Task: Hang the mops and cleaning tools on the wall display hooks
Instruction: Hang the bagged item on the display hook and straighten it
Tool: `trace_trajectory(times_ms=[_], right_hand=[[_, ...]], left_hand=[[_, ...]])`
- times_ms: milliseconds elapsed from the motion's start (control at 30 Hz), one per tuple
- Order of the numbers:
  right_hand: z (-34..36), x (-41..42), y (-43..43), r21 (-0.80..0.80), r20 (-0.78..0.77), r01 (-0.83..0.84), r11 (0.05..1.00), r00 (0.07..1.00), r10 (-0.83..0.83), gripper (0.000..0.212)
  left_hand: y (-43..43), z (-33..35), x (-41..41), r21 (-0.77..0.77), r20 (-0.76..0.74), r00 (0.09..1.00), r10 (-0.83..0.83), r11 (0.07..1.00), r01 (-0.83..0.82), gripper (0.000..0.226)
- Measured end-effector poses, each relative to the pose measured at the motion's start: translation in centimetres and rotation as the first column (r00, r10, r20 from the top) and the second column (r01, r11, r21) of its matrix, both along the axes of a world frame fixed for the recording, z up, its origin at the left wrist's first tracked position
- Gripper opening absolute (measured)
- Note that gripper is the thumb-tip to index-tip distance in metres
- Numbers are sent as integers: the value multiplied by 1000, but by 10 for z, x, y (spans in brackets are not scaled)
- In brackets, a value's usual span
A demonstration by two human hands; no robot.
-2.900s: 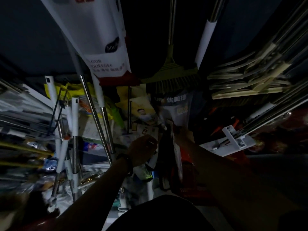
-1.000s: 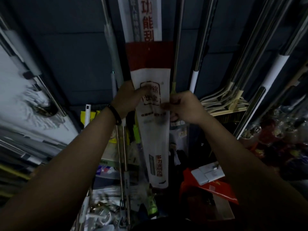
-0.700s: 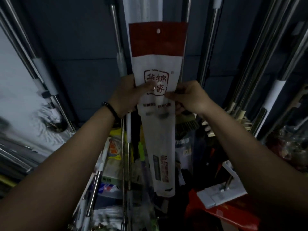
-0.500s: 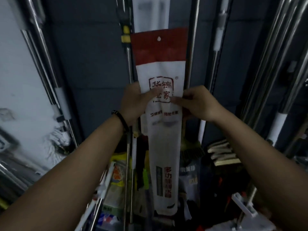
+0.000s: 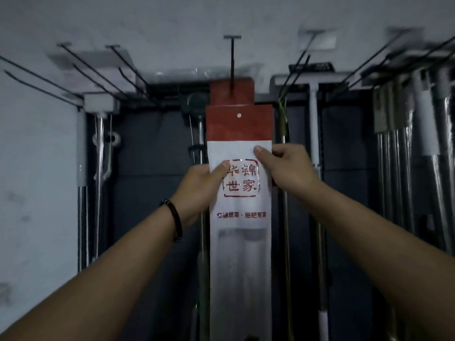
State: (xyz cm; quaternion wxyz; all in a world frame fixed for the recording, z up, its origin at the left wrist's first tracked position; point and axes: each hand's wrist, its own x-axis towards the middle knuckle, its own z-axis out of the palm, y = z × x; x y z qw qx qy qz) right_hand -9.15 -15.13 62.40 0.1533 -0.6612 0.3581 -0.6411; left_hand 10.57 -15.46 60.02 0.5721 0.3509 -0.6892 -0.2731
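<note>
Head cam: long white plastic mop pack (image 5: 240,254), centre frame, red header, seal stamp 华锦世家, then 华锦世家·拖把专家. My left hand (image 5: 199,190) pinches its 9 o'clock edge, right hand (image 5: 288,171) the 3 o'clock edge. Thin black hook (image 5: 232,62) at 12 o'clock, above the punch hole.

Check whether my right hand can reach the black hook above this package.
Probably yes. The right hand grips the package near its top, below the hook, and nothing crosses the space between them. A hanging pack already occupies that hook.
</note>
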Motion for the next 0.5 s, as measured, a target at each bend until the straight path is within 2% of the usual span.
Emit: trace_trajectory(times_ms=[133,300,500], right_hand=[[37,15,-17,-20,133,-11,1000,991,14,19],[86,25,-36,-30,180,35,999,983,-29,27],[127,31,-42,-89,181,121,989,978,-103,31]], left_hand=[[-9,40,-4,-56,-92,992,82,995,-88,32],[-20,97,-14,-26,-182,971,152,987,-160,42],[-38,135,-17,-173,-202,951,232,948,-268,37]])
